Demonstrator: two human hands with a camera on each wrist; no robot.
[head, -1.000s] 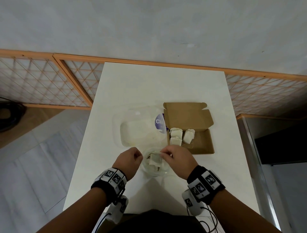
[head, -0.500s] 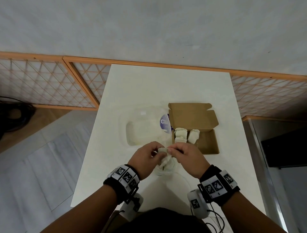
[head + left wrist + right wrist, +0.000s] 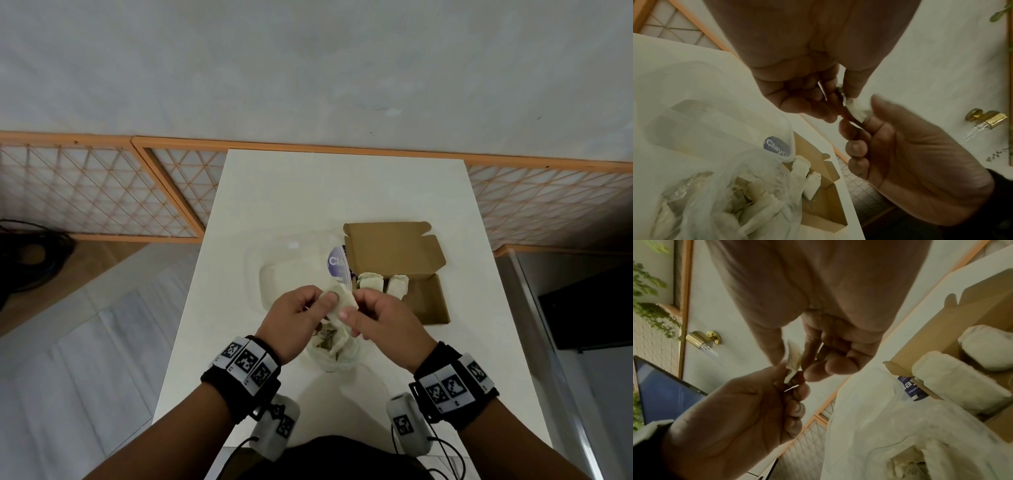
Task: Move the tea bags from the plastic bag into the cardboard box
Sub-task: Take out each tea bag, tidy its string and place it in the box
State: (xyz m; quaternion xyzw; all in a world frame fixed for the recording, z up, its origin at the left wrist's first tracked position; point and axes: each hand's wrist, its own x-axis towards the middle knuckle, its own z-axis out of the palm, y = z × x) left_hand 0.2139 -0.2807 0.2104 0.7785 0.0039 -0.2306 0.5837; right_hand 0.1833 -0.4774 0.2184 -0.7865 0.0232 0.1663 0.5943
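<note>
A pale tea bag (image 3: pixel 343 298) is held above the clear plastic bag (image 3: pixel 337 356), which lies on the white table (image 3: pixel 342 192) with several more tea bags inside. My left hand (image 3: pixel 324 300) pinches its left end, and my right hand (image 3: pixel 350 308) pinches its right end. In the wrist views the tea bag (image 3: pixel 856 110) (image 3: pixel 793 361) sits between thumbs and forefingers of both hands. The open cardboard box (image 3: pixel 430 301) stands just right of my hands and holds three upright tea bags (image 3: pixel 370 283). Its lid flap leans back.
A clear plastic container (image 3: pixel 291 270) with a blue label lies left of the box, touching it. An orange lattice fence (image 3: pixel 102 198) runs behind the table. A dark screen (image 3: pixel 589 311) is to the right of the table.
My right hand has lifted a tea bag up out of the plastic bag. My left hand let go of the bag's rim and moved in to pinch the same tea bag.
</note>
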